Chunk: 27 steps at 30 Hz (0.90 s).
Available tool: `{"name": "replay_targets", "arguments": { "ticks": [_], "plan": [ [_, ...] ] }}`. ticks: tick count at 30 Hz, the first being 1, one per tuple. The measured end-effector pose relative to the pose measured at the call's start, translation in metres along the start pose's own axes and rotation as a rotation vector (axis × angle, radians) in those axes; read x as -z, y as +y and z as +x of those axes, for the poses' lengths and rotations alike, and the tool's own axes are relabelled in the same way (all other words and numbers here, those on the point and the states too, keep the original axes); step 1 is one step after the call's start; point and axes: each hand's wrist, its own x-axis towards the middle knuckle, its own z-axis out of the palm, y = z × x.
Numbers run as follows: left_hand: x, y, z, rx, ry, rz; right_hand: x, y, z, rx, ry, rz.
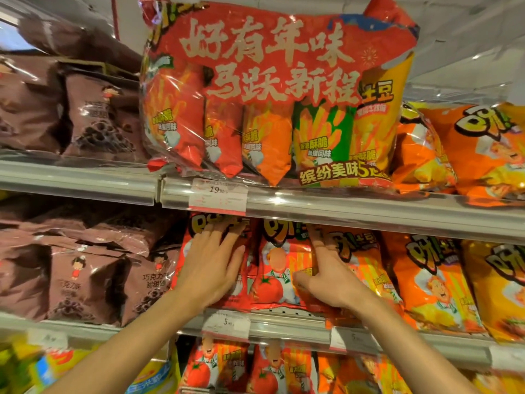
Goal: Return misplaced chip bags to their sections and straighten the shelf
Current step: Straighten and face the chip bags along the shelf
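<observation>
Red tomato chip bags stand on the middle shelf. My left hand (211,265) lies flat with spread fingers on the leftmost red bag (184,251). My right hand (326,273) presses against the right side of a second red tomato bag (277,277), its fingers tucked between that bag and the orange bag (366,260) beside it. Neither hand clearly grips a bag. Above, a big red multipack (281,92) stands on the upper shelf.
Brown chocolate snack bags (85,280) fill the left sections. Orange and yellow bags (434,282) run to the right. Shelf rails carry price tags (218,197), (226,323). More red bags (216,368) stand on the shelf below.
</observation>
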Motion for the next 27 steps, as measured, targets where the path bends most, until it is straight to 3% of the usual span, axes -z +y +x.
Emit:
{"name": "replay_targets", "arguments": {
  "ticks": [4, 7, 20, 27],
  "plan": [
    [-0.016, -0.018, -0.015, -0.021, -0.143, 0.098, -0.022, -0.02, -0.008, 0.014, 0.258, -0.323],
    [-0.019, -0.018, -0.019, 0.02, -0.178, 0.145, -0.04, -0.03, -0.003, 0.054, 0.38, -0.394],
    [-0.023, -0.026, -0.017, 0.031, -0.187, 0.158, -0.069, -0.047, 0.015, 0.083, 0.32, -0.54],
    [-0.016, -0.013, -0.019, 0.071, -0.125, 0.131, -0.054, -0.035, 0.011, 0.191, 0.273, -0.313]
  ]
}}
